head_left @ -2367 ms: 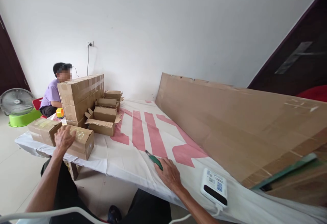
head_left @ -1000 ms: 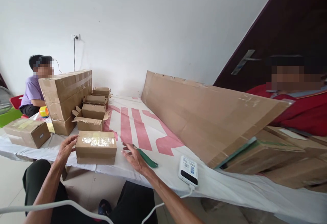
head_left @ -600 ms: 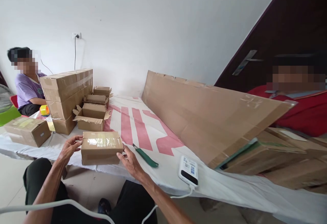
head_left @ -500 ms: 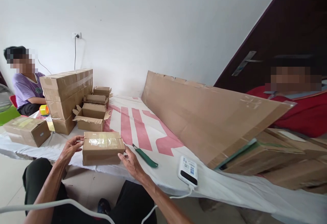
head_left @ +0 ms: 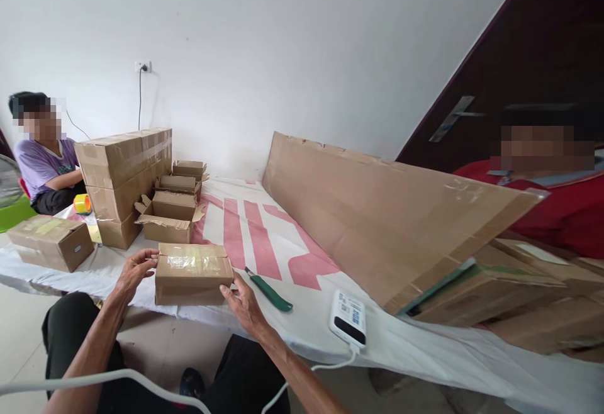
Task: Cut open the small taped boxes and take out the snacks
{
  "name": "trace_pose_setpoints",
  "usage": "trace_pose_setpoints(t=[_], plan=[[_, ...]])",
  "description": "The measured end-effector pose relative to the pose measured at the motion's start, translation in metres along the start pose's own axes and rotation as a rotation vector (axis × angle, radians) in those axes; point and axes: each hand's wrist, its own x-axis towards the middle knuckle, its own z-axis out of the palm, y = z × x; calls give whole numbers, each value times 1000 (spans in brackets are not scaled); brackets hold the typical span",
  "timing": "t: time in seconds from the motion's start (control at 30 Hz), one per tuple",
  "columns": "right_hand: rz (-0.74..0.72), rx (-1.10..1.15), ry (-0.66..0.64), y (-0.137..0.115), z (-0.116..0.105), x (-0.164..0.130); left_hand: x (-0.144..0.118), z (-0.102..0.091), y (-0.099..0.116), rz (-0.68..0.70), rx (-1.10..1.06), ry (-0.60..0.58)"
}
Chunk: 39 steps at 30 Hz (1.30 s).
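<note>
A taped cardboard box [head_left: 191,289] sits near the front edge of the covered table, between my two hands. The fingers of my left hand [head_left: 136,270] press on its left end. At the right end, my right hand [head_left: 244,304] grips the front corner with thumb and fingers. Clear yellowish tape runs across the box's top flaps, which are closed. Just to the right lies a green-handled utility knife [head_left: 271,292], its blade end pointing away from me.
Open cardboard boxes [head_left: 167,231] line up behind, beside a stack of closed boxes [head_left: 113,178]. Another taped box [head_left: 51,242] and a tape roll [head_left: 82,204] are at left. A cardboard sheet [head_left: 377,212], a white device [head_left: 348,319] and two people are also around.
The box has shifted slightly to the right, with both my hands on it. The person at the left has moved an arm a little.
</note>
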Motion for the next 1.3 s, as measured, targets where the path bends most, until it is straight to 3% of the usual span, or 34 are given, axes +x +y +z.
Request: trace_pose_setpoints(t=[0.37,0.57,0.7,0.83,1.03,1.3], plan=[[18,13,51,12,5,-1,-2,2,6,15,6,-13],[5,0,34,8,6,-2,-3,0,5,-26,7,-24],[8,-19,23,6,4,-2,1,2,4,16,37,-18],[10,-71,9,6,1,-3,9,4,3,92,85,-43],[-1,-135,12,6,-2,-5,3,2,1,-4,-18,-149],[-6,-173,5,12,1,-6,2,12,7,61,-67,-171]])
